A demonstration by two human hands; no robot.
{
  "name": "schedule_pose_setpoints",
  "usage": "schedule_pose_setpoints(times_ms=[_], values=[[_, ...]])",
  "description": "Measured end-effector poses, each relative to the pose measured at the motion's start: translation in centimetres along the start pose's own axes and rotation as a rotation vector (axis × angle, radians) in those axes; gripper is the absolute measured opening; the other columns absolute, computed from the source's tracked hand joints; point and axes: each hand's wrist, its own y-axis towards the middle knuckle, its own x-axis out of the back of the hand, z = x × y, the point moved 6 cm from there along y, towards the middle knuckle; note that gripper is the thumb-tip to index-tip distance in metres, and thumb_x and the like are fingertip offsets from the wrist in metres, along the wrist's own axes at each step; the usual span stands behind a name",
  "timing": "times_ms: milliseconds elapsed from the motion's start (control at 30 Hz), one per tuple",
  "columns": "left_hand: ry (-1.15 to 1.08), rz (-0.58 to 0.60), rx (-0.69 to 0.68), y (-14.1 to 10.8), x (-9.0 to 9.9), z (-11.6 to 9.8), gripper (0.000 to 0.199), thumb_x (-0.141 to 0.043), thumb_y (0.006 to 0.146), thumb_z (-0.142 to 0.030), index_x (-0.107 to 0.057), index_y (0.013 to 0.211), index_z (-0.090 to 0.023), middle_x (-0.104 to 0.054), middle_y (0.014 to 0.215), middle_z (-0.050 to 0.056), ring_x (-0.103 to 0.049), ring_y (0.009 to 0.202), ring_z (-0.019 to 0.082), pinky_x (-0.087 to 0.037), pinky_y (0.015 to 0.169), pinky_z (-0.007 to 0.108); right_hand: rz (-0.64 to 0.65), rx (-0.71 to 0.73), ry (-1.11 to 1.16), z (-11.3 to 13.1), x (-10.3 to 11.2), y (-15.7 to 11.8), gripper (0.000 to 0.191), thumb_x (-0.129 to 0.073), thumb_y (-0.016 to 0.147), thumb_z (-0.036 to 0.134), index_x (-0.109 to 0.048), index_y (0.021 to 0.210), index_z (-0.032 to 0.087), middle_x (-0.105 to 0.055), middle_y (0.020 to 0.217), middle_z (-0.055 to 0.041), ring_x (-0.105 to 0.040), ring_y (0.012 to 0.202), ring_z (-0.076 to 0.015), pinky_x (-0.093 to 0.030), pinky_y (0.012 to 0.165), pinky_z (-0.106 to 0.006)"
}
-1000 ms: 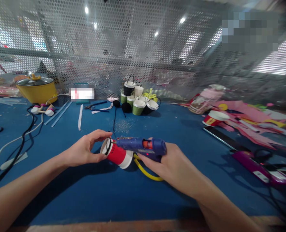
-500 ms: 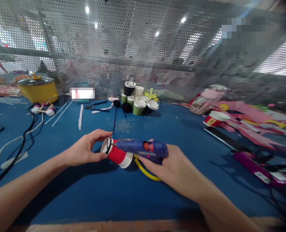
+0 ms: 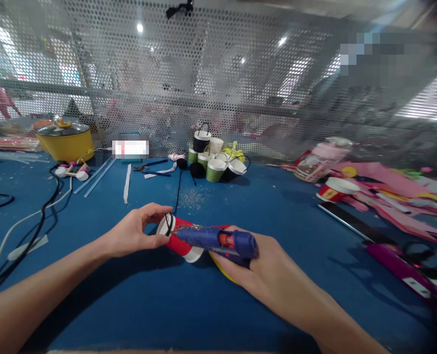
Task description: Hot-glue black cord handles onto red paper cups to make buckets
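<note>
A red and white paper cup [image 3: 182, 247] lies tilted on its side, its rim toward the left. My left hand [image 3: 139, 230] grips it at the rim, thumb below and fingers above. Black cord [image 3: 169, 223] loops at the rim and runs back across the table to a black ball of yarn [image 3: 181, 163]. In my right hand [image 3: 264, 263] is a blue glue gun [image 3: 218, 239], its nozzle at the cup's rim by the cord. A yellow curved piece [image 3: 227, 275] shows partly under my right hand.
Small green, black and white cups [image 3: 216, 168] stand at the back middle. A yellow pot [image 3: 66, 142], cables and strips are on the left. On the right are a red cup [image 3: 336, 190], pink scraps [image 3: 382, 196], a phone-like black bar and a purple power strip [image 3: 406, 268].
The view has shifted slightly, so the table things appear a little lower and to the right. My right hand covers more of the yellow piece. Both hands keep their holds.
</note>
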Motion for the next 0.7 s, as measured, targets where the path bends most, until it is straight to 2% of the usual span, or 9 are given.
schedule_pose_setpoints(times_ms=[100, 500, 700], values=[[0.01, 0.002, -0.015, 0.0, 0.0, 0.0, 0.055, -0.066, 0.067, -0.022, -0.046, 0.118, -0.015, -0.053, 0.112, 0.009, -0.053, 0.103, 0.021, -0.039, 0.096, 0.042, 0.041, -0.003, -0.007, 0.1, 0.0, 0.2, 0.014, -0.052, 0.078, 0.025, -0.054, 0.066, 0.019, -0.058, 0.06, 0.0022, -0.051, 0.053, -0.0117, -0.042, 0.051, -0.022], [0.008, 0.089, -0.149, -0.3, -0.3, -0.6, 0.058, -0.064, 0.069, -0.013, -0.044, 0.122, -0.023, -0.046, 0.122, 0.007, -0.046, 0.115, 0.021, -0.033, 0.103, 0.04, 0.048, -0.03, 0.038, -0.9, 0.3, 0.5, 0.017, -0.05, 0.08, 0.03, -0.058, 0.07, 0.019, -0.063, 0.062, 0.0002, -0.054, 0.054, -0.0134, -0.045, 0.049, -0.023], [-0.005, 0.109, -0.155, -0.4, -0.5, -1.0, 0.058, -0.063, 0.069, -0.011, -0.044, 0.123, -0.024, -0.045, 0.122, 0.007, -0.046, 0.116, 0.022, -0.034, 0.102, 0.04, 0.029, -0.011, 0.07, -0.4, 0.6, 1.2, 0.017, -0.052, 0.079, 0.027, -0.06, 0.067, 0.018, -0.064, 0.06, 0.0004, -0.055, 0.054, -0.0133, -0.045, 0.049, -0.023]])
